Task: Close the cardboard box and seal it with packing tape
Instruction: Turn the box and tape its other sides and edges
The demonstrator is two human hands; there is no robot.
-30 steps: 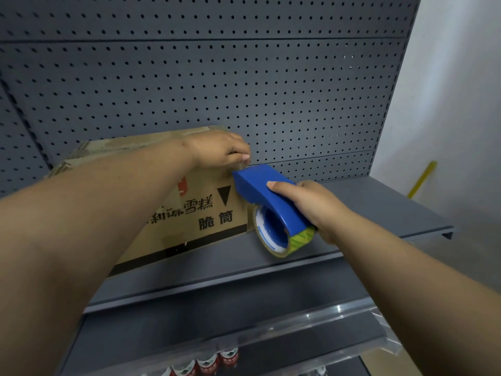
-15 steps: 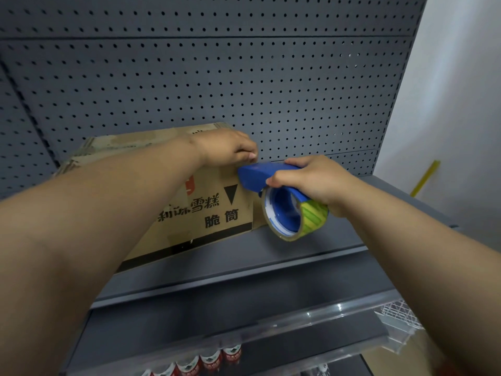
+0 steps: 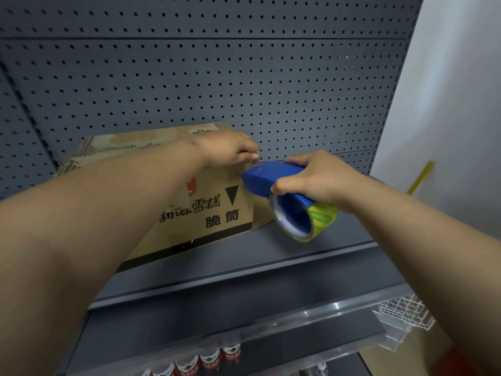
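Note:
A brown cardboard box (image 3: pixel 208 213) with black printed characters sits on a grey metal shelf (image 3: pixel 298 248), its top flaps down. My left hand (image 3: pixel 230 151) rests on the box's top right corner, fingers pinched on the end of the clear tape there. My right hand (image 3: pixel 320 177) grips a blue tape dispenser (image 3: pixel 273 177) carrying a roll of tape (image 3: pixel 303 218) with a green-yellow side. The dispenser's nose touches the box's upper right edge, just below my left fingertips. My left forearm hides much of the box top.
A grey perforated back panel (image 3: pixel 217 85) rises behind the box. Below is a lower shelf with a clear plastic front rail (image 3: pixel 298 318) and red-capped bottles (image 3: pixel 211 359). A white wire basket (image 3: pixel 404 310) hangs at lower right. A white wall (image 3: pixel 455 90) and a yellow stick (image 3: pixel 421 177) stand to the right.
My right hand has lifted the dispenser from beside the box's lower side up to its top right edge and levelled it. My left hand stayed pinched at the corner.

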